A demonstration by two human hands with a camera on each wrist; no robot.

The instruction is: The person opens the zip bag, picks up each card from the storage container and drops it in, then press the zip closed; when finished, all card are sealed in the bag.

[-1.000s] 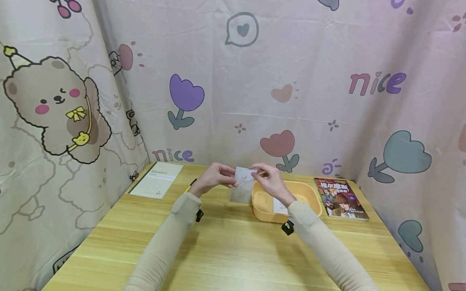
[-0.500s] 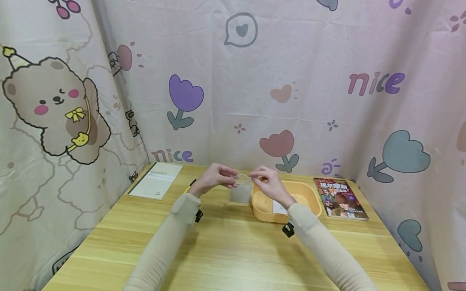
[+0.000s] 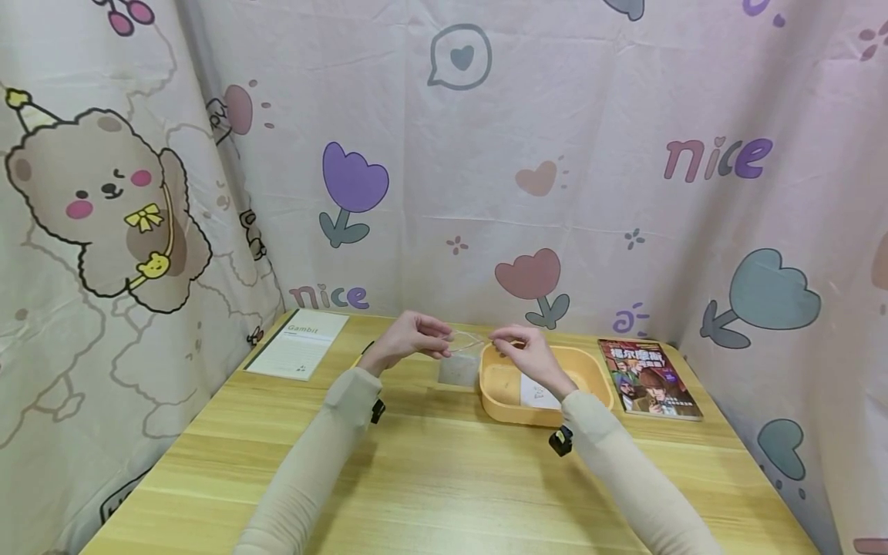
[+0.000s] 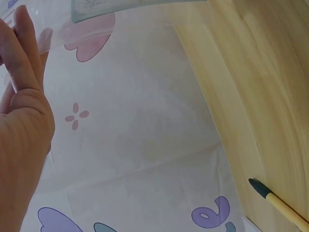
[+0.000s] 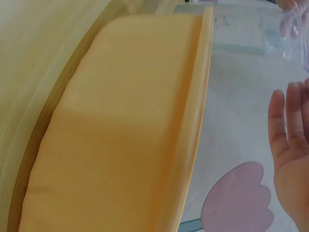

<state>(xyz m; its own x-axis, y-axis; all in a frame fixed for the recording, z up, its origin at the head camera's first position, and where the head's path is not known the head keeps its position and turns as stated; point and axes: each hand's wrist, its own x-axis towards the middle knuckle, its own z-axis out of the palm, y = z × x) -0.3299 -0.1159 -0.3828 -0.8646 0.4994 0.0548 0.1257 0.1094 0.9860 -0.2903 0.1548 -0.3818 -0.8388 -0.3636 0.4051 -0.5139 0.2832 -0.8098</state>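
Note:
Over the table, my left hand (image 3: 409, 338) pinches one side of a clear plastic bag (image 3: 458, 368) near its top. The mouth of the bag gapes in a thin loop. Low in the bag lies a pale sheet with a greenish edge (image 4: 135, 8), only partly visible in the left wrist view. My right hand (image 3: 533, 358) hovers just right of the bag, apart from it; in the right wrist view its fingers (image 5: 293, 111) are extended and hold nothing. Beneath the right hand stands a yellow basket (image 3: 496, 405) with a white card (image 3: 537, 395) inside.
At the back left lies a notebook (image 3: 301, 347). A comic-style book (image 3: 648, 378) is at the right, beside the basket. A yellow pen with a dark tip (image 4: 277, 203) lies behind my left wrist. A patterned curtain (image 3: 444, 193) closes off the back.
The white card seen between both hands is gone from there; the bag's mouth now gapes. My right hand has let go of the bag's edge and moved right. The left hand stays put.

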